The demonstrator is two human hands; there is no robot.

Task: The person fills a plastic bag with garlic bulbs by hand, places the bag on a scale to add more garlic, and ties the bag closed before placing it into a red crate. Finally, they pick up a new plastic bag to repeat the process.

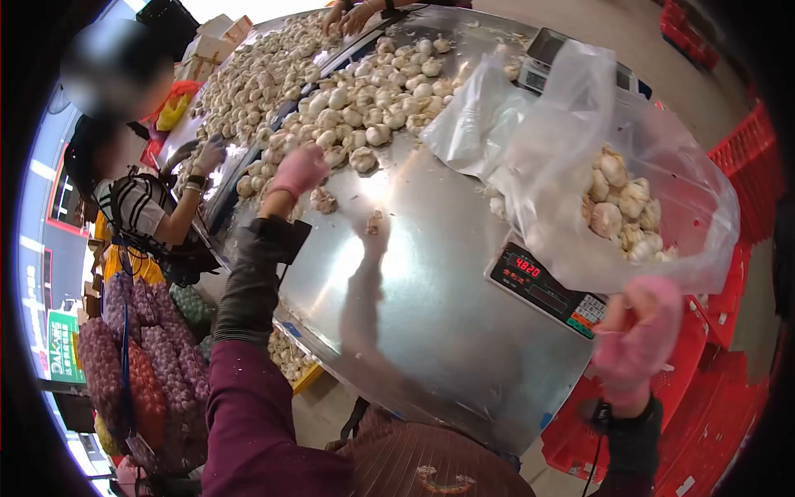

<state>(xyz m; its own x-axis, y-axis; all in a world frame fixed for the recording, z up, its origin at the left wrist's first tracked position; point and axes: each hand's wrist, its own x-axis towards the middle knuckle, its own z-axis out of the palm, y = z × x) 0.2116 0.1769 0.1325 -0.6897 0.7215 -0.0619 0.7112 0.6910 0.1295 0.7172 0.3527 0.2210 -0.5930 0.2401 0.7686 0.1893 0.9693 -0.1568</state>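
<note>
My left hand (300, 171), in a pink glove, is over the near edge of a heap of garlic bulbs (356, 108) on the metal table. Its fingers are curled closed, and whatever they may hold is hidden. In a matching glove, my right hand (638, 335) is by the lower edge of a clear plastic bag (538, 157). Its fingers are bent together; I cannot make out what is in them. Garlic bulbs (625, 207) lie inside the bag, which rests over a digital scale (542, 286) with red digits reading 4820.
Across the metal table (331, 290), a person (145, 199) stands by more garlic (257, 74); another person's hands (348, 18) are at the far end. A second scale (546, 62) is behind the bag. Red crates (704, 406) stand right, netted sacks (149, 348) left.
</note>
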